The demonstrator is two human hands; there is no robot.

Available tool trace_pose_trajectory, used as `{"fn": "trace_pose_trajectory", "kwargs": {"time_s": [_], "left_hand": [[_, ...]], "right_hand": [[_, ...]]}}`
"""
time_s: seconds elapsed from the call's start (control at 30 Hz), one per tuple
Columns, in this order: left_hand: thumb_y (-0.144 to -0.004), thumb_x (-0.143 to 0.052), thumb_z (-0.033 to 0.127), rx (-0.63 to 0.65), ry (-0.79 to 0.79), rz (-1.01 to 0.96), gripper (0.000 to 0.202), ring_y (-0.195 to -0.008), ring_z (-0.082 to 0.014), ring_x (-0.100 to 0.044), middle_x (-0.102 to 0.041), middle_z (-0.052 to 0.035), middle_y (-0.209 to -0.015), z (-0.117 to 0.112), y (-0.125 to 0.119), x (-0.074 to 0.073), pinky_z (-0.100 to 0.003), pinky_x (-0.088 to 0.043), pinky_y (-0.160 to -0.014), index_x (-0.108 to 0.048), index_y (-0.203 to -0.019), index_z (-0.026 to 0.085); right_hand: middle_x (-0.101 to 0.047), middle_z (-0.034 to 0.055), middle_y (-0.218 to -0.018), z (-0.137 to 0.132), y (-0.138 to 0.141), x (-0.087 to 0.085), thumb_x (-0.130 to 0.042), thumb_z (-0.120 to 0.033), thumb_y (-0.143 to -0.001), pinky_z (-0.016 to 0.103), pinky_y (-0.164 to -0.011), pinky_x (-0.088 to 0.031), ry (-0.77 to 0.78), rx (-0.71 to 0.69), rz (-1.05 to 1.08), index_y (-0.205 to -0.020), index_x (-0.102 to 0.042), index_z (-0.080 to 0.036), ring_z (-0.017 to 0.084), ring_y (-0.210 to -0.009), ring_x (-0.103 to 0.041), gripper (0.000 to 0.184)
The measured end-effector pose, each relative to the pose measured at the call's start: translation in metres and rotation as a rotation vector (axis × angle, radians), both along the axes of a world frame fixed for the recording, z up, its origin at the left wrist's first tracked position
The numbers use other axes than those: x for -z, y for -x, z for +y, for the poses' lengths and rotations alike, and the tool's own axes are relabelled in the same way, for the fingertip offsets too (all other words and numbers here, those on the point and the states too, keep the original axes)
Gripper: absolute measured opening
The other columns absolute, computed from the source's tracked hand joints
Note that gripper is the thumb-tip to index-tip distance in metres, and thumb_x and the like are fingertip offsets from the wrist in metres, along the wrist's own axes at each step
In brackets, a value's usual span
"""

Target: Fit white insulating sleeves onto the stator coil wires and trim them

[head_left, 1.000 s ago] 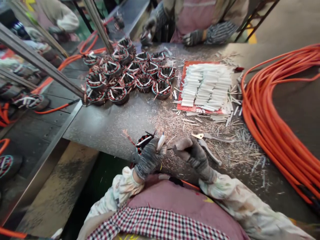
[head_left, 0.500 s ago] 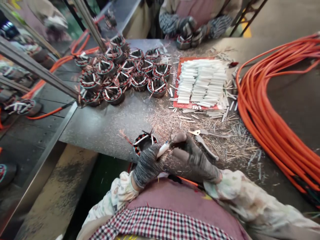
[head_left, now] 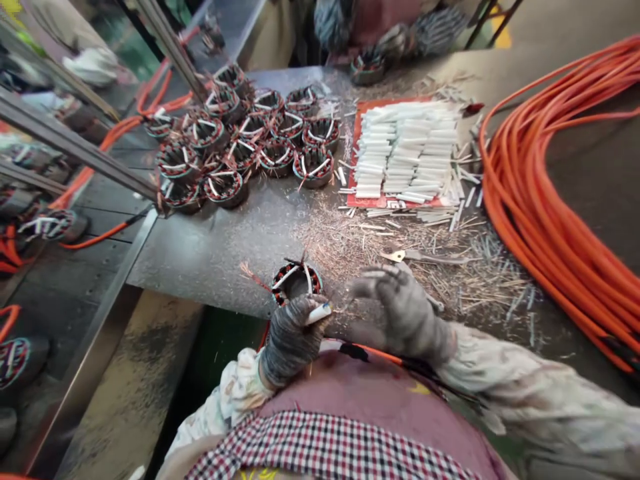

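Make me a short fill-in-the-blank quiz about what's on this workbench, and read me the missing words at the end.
1. The tube gripped in the left hand is mostly ____ in colour.
2. The big coil of cable at the picture's right side is coloured ____.
3. The pile of short tubes lies on top of the sheet, so the sheet is ____ the pile.

Missing words: white; orange; under.
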State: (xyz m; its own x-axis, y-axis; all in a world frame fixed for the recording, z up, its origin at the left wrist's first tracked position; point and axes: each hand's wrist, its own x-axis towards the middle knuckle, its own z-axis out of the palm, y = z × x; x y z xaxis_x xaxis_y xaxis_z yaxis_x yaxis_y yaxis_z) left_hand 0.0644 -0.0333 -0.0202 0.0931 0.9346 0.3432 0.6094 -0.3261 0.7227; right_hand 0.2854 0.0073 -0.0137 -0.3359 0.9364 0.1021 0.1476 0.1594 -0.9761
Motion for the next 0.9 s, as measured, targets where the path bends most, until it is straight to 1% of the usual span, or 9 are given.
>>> {"fn": "trace_pose_trajectory", "kwargs": {"time_s": [0.1, 0.2, 0.27, 0.37, 0.47, 0.6, 0.67, 0.8, 0.9], "left_hand": [[-0.093, -0.067, 0.021, 0.023, -0.055, -0.002, 0.009, -0.083, -0.0197, -0.08, -0.083, -0.0055, -0.093, -0.001, 0.0, -0.005, -0.03, -0.066, -0.075, -0.075, -0.096, 0.021], [-0.094, -0.062, 0.017, 0.08, -0.115, 0.007, 0.014, -0.085, -0.019, -0.081, -0.083, -0.0051, -0.096, -0.008, 0.001, -0.008, -0.028, -0.066, -0.075, -0.076, -0.097, 0.022], [-0.094, -0.062, 0.016, 0.098, -0.125, -0.004, 0.016, -0.087, -0.0184, -0.081, -0.083, -0.0045, -0.096, -0.011, 0.001, -0.009, -0.027, -0.066, -0.076, -0.076, -0.098, 0.023], [-0.09, -0.069, 0.017, 0.041, -0.093, -0.068, 0.008, -0.083, -0.0179, -0.08, -0.083, -0.0034, -0.093, -0.01, 0.002, -0.008, -0.025, -0.065, -0.073, -0.075, -0.09, 0.022], [-0.09, -0.071, 0.02, 0.017, -0.061, -0.058, 0.006, -0.078, -0.0181, -0.08, -0.083, -0.0029, -0.089, -0.007, 0.001, -0.01, -0.025, -0.065, -0.069, -0.073, -0.085, 0.021], [-0.091, -0.067, 0.014, 0.072, -0.118, -0.031, 0.01, -0.081, -0.0168, -0.08, -0.083, -0.0037, -0.09, -0.009, 0.003, -0.016, -0.023, -0.065, -0.073, -0.075, -0.089, 0.02], [-0.091, -0.066, 0.012, 0.127, -0.123, -0.056, 0.012, -0.082, -0.0162, -0.081, -0.083, -0.0031, -0.092, -0.011, 0.005, -0.017, -0.022, -0.065, -0.075, -0.075, -0.093, 0.02], [-0.086, -0.075, 0.014, 0.065, -0.053, -0.116, 0.007, -0.082, -0.0178, -0.081, -0.083, -0.0018, -0.092, -0.008, 0.008, -0.012, -0.024, -0.066, -0.073, -0.074, -0.09, 0.021], [-0.082, -0.08, 0.01, 0.043, -0.054, -0.11, 0.014, -0.079, -0.0175, -0.081, -0.083, -0.0019, -0.091, -0.006, 0.009, -0.01, -0.023, -0.065, -0.071, -0.073, -0.088, 0.02]], "right_hand": [[-0.07, 0.0022, -0.07, 0.002, 0.012, -0.006, -0.085, -0.048, -0.074, 0.034, -0.08, -0.059, 0.163, -0.123, 0.08, -0.072, -0.073, -0.024, 0.021, -0.076, -0.065, 0.027], [-0.049, -0.0043, -0.047, -0.019, 0.025, -0.011, -0.042, -0.052, -0.104, 0.027, -0.048, -0.053, 0.336, -0.199, 0.16, -0.056, -0.057, -0.027, 0.014, -0.045, -0.051, 0.056], [-0.048, -0.0038, -0.045, -0.027, 0.024, -0.015, -0.028, -0.046, -0.109, 0.028, -0.04, -0.049, 0.362, -0.125, 0.168, -0.056, -0.054, -0.027, 0.014, -0.039, -0.047, 0.062], [-0.067, 0.0024, -0.068, -0.016, 0.013, -0.018, -0.05, -0.051, -0.102, 0.029, -0.055, -0.058, 0.284, 0.029, 0.128, -0.071, -0.068, -0.023, 0.016, -0.06, -0.06, 0.046], [-0.07, 0.0024, -0.074, 0.0, 0.013, -0.014, -0.086, -0.048, -0.071, 0.027, -0.068, -0.057, 0.273, -0.071, 0.121, -0.076, -0.075, -0.02, 0.017, -0.075, -0.059, 0.031], [-0.044, -0.004, -0.047, -0.021, 0.023, -0.009, -0.052, -0.064, -0.094, 0.026, -0.05, -0.047, 0.646, -0.342, 0.297, -0.056, -0.054, -0.024, 0.014, -0.05, -0.047, 0.055], [-0.032, -0.0058, -0.042, -0.034, 0.022, -0.011, -0.033, -0.064, -0.101, 0.028, -0.044, -0.043, 0.782, -0.297, 0.351, -0.056, -0.041, -0.027, 0.014, -0.04, -0.04, 0.059], [-0.059, 0.0024, -0.063, -0.025, 0.01, -0.018, -0.046, -0.066, -0.097, 0.03, -0.061, -0.052, 0.434, -0.023, 0.142, -0.064, -0.059, -0.025, 0.018, -0.064, -0.057, 0.054], [-0.069, 0.005, -0.078, -0.012, 0.014, -0.017, -0.076, -0.06, -0.076, 0.027, -0.07, -0.052, 0.247, -0.091, -0.021, -0.075, -0.073, -0.019, 0.019, -0.081, -0.06, 0.041]]}}
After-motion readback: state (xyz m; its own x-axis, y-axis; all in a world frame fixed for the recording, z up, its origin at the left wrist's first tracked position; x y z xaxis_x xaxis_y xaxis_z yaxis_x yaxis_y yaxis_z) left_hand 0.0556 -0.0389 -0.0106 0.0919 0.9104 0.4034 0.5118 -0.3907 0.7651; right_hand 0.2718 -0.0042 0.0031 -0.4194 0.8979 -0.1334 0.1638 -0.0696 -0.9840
